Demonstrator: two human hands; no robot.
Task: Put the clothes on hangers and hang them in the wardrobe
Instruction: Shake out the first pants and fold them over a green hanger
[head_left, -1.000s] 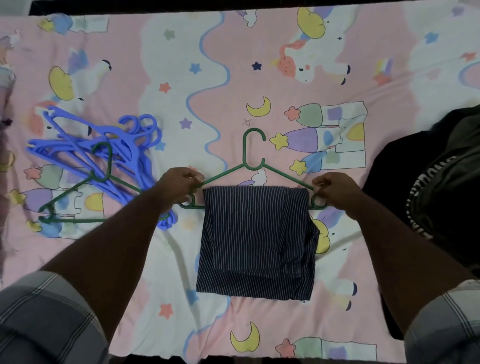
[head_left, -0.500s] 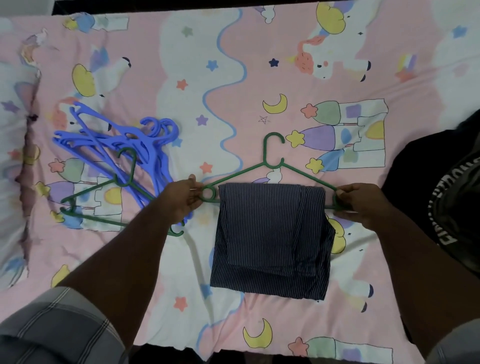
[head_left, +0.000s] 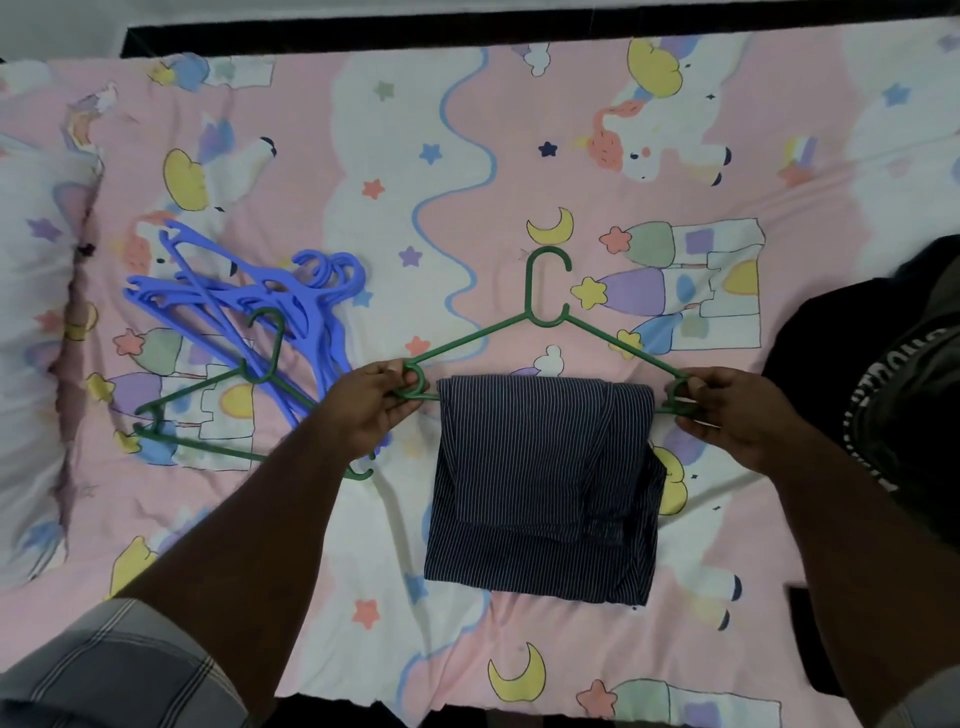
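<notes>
A green hanger (head_left: 545, 296) lies on the bed with its hook pointing away from me. A dark pinstriped garment (head_left: 540, 483) is folded over its lower bar and hangs toward me. My left hand (head_left: 371, 402) pinches the hanger's left end loop. My right hand (head_left: 727, 410) pinches the right end loop. The bar under the cloth is hidden.
A pile of several blue hangers (head_left: 270, 306) lies at the left, with a second green hanger (head_left: 208, 400) across it. Black clothes (head_left: 883, 395) are heaped at the right edge. The bed carries a pink cartoon sheet (head_left: 363, 130), with a pillow (head_left: 31, 322) at the far left.
The view has shifted slightly, so everything sits a little further right in frame. Both hands keep their hold on the hanger ends and the garment stays draped.
</notes>
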